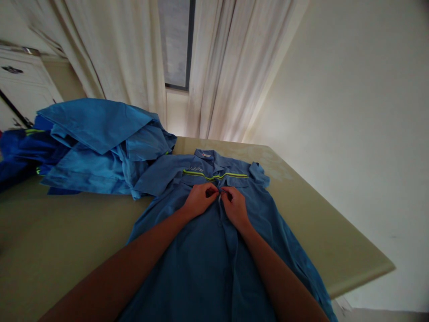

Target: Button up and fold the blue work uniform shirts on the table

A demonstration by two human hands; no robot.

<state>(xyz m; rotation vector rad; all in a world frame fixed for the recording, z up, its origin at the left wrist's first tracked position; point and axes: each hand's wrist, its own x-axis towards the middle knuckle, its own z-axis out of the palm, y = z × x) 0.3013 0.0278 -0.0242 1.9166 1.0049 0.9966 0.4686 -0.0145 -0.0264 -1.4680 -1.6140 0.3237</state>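
Observation:
A blue work shirt [201, 264] with short sleeves lies face up, its collar at the far end and a yellow-green stripe across the chest. My left hand [202, 199] pinches the front placket just below the stripe. Close beside it, my right hand [234, 204] pinches the other side of the same placket. The fingertips of both hands nearly meet there. Whatever button sits between them is too small and covered to make out. Below the hands the front edge of the shirt runs down loosely.
A heap of blue garments [100, 143] lies on the table [83, 232] at the left. Long curtains [127, 58] hang around a narrow window [174, 40] behind. The wall [351, 112] stands along the right. A white cabinet [23, 80] is at the far left.

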